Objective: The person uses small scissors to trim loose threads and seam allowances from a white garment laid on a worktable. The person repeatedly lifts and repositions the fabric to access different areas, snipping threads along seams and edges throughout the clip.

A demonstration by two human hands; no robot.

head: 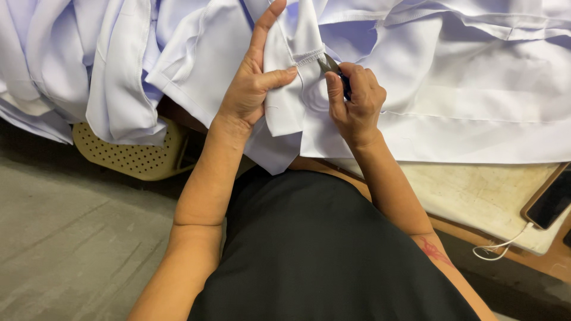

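- Black-clad lap point(321, 249) fills the frame at 6 o'clock, both bare forearms rising from it toward the work.
- White garment point(476, 89), heaped across the top from 10 to 3 o'clock, has one stitched hem point(309, 56) pulled up at 12 o'clock.
- Left hand point(253, 83) pinches the fold beside that hem, thumb pressed on cloth, forefinger straight up.
- Right hand point(357, 101) is curled tight around small thread snips point(329, 64), blades touching the hem.
- Cream perforated stool point(131, 154) sits at 9 o'clock; a phone point(550, 202) with white cable point(499, 246) lies on the worn board point(476, 190) at 4 o'clock.
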